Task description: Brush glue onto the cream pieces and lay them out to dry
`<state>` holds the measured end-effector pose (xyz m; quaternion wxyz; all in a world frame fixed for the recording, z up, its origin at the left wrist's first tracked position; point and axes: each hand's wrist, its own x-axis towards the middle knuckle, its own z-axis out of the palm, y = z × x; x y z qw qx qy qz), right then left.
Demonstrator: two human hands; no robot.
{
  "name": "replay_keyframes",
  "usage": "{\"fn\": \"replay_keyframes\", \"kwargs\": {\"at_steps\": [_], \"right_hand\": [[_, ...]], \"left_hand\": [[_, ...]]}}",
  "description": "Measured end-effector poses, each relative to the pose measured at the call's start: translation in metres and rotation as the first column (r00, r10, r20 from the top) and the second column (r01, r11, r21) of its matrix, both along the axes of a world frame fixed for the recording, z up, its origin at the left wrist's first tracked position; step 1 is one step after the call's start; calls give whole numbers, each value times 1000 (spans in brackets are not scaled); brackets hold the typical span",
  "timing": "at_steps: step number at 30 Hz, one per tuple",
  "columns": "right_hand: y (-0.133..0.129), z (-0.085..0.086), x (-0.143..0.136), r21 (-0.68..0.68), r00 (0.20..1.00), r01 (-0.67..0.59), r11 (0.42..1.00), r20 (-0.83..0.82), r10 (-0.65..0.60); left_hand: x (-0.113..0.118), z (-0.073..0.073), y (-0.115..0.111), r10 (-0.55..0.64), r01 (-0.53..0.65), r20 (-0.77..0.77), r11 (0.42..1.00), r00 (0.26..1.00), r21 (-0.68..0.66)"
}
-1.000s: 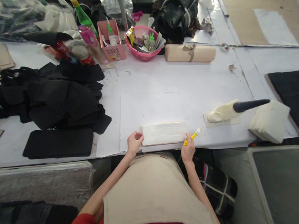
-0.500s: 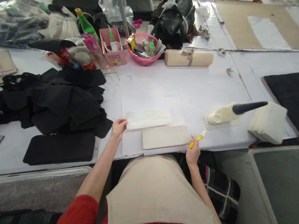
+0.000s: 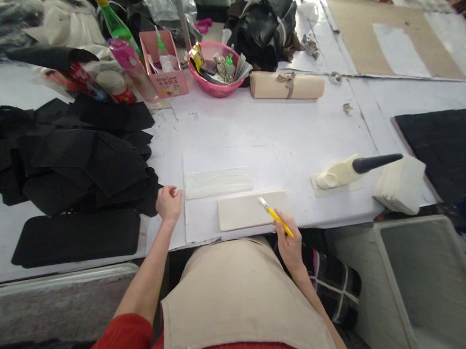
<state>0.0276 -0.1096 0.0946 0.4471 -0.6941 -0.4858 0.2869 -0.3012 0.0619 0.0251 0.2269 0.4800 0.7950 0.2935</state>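
Firmly closed, the thumb and fingers of the right hand pinch a slim yellow-handled brush with pale bristles; those of the left hand are loosely half-curled, with nothing visible in their grasp. The right hand sits at the near edge of the off-white rectangular panel with rounded corners, its forearm reaching up from below; the brush slants leftward over that panel, though whether the bristles touch it I cannot tell. The left forearm stretches out to the panel's left, the hand well apart from it. Just beyond the panel, shifted left, lies a streaky white rectangular strip. Right of the panel stands a cream-coloured container with a long black handle.
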Motion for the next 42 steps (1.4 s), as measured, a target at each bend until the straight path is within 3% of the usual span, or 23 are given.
{"fn": "replay_keyframes", "kwargs": {"at_steps": [1, 3, 5, 7, 10, 17, 20, 24, 27, 29, 32, 34, 36, 39, 42], "right_hand": [[3, 0, -8, -26, 995, 7, 1000, -102, -9], [11, -4, -24, -83, 959, -4, 997, -284, -19], [21, -11, -38, -117, 920, -45, 992, -391, -4], [32, -19, -49, -129, 897, -76, 989, -442, 11], [45, -28, -58, -134, 880, -97, 986, -474, 22], [54, -53, -64, -163, 884, -88, 983, -468, 2], [48, -61, -47, -149, 911, 19, 989, -405, -78], [33, -65, 4, -104, 934, 235, 966, -253, -254], [20, -60, 41, -30, 914, 401, 915, -55, -402], [13, -53, 49, 28, 900, 427, 904, 86, -428], [10, -39, 27, 14, 965, 246, 969, 87, -246], [13, -33, -1, -15, 998, 43, 999, -50, -43], [19, -32, -31, -26, 975, -89, 996, -209, 82], [31, -38, -63, -42, 908, -124, 991, -407, 97], [41, -49, -76, -84, 857, -97, 992, -513, 40]], "left_hand": [[7, 2, -11, -25, 25, 17, 1000, 1000, -12], [28, 4, -34, -116, 148, 228, 981, 967, -125], [52, 4, -56, -186, 325, 473, 917, 861, -230], [71, 1, -72, -205, 403, 556, 878, 806, -260], [84, -4, -82, -174, 391, 567, 875, 805, -286], [83, -12, -84, -76, 339, 608, 881, 790, -330], [83, -14, -86, -75, 329, 593, 884, 801, -332], [85, -14, -88, -70, 322, 593, 888, 802, -329], [85, -14, -88, -72, 316, 587, 892, 806, -324], [85, -13, -87, -60, 313, 594, 890, 802, -333], [84, -9, -86, -21, 310, 639, 886, 769, -344], [84, -6, -84, 5, 315, 673, 881, 739, -352], [83, -3, -83, 20, 321, 691, 875, 722, -361], [83, -2, -82, 27, 314, 689, 876, 725, -365], [84, -1, -82, 37, 302, 680, 877, 733, -373]]}}
